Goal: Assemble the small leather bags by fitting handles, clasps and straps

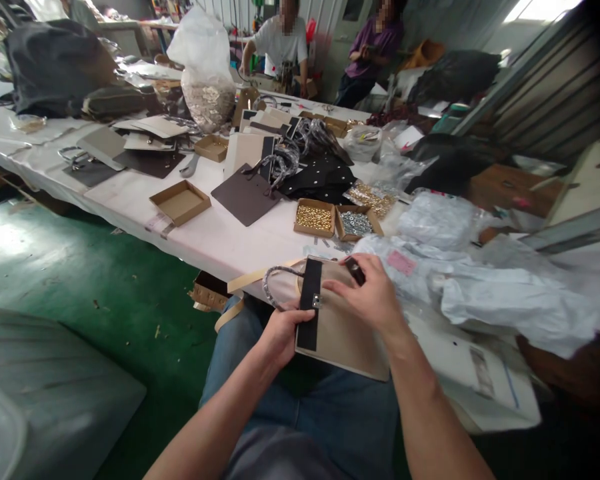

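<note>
A beige bag panel (353,327) with a black strip (310,317) rests tilted over my lap at the table edge. A small metal lock (317,301) sits on the strip, and a plastic-wrapped handle (273,280) loops from the panel's left side. My left hand (283,331) grips the panel's near left edge, its thumb on the strip beside the lock. Above the panel's far right part, my right hand (373,290) is closed around a small dark object (355,271); its kind is unclear. The right thumb reaches toward the lock.
Small boxes of gold (314,219) and silver hardware (355,223) stand beyond the panel. An open cardboard tray (181,202), a dark bag panel (247,193) and stacked panels lie farther left. Plastic-wrapped bundles (440,220) crowd the right. Two people are across the table.
</note>
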Demonstrator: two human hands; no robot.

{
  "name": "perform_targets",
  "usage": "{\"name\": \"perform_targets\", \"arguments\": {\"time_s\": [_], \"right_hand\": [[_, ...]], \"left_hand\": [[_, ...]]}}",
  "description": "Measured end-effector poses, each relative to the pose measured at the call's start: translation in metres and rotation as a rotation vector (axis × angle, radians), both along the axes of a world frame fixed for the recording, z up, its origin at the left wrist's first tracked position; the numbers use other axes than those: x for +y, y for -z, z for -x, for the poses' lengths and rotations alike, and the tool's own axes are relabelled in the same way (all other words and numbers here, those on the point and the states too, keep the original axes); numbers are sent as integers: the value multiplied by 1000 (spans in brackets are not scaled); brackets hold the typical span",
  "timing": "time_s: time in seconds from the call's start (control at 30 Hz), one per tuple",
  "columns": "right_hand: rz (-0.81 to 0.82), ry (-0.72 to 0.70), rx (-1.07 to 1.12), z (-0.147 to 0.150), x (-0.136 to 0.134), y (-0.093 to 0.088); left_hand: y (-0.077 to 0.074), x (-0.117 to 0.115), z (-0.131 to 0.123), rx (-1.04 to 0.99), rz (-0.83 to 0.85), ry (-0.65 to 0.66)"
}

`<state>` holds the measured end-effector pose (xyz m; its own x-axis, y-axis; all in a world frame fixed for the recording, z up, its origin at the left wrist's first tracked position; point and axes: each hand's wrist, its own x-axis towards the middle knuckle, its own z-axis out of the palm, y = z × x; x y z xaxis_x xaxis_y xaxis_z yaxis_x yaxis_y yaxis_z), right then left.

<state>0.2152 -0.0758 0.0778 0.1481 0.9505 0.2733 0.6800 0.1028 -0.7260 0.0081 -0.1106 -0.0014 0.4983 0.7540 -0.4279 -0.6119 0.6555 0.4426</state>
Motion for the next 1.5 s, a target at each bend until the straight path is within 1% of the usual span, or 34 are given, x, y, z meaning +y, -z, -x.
{"name": "perform_targets", "arguments": {"time_s": [0.07,0.1,0.13,0.17,0.2,0.27,0.3,0.37,0.47,0.57,0.7,0.93,1.13,1.27,1.37,1.5], "right_hand": [[-231,125,143,9,-9,-15],[-345,166,239,15,-14,-22],[-435,171,351,21,-19,-28],[-490,144,473,28,-22,-33],[-505,95,589,35,-24,-36],[-450,-5,764,49,-24,-36],[-412,-34,821,55,-23,-34],[-369,-46,891,64,-17,-25],[-362,-30,941,73,-7,-12],[-332,1,951,77,-1,-5],[-317,24,929,80,5,-2],[-280,83,772,86,15,7],[-305,104,734,93,13,11],[-286,94,872,82,7,9],[-281,125,994,66,4,10],[-297,173,1074,47,3,12]], "left_hand": [[-2,4,-4,8,40,-20],[-3,6,-6,5,57,-25],[-3,7,-7,-1,72,-28],[-3,8,-8,-9,84,-32],[-2,8,-9,-17,93,-38],[0,7,-11,-34,98,-46],[0,7,-12,-41,96,-48],[1,5,-13,-55,89,-53],[1,6,-14,-71,96,-66],[0,9,-14,-81,110,-81],[-1,10,-15,-97,107,-86],[3,10,-20,-51,89,-104],[0,10,-22,-19,93,-119],[-3,9,-22,-11,91,-148],[-3,9,-21,-27,89,-116],[-2,11,-20,-13,115,-86]]}}
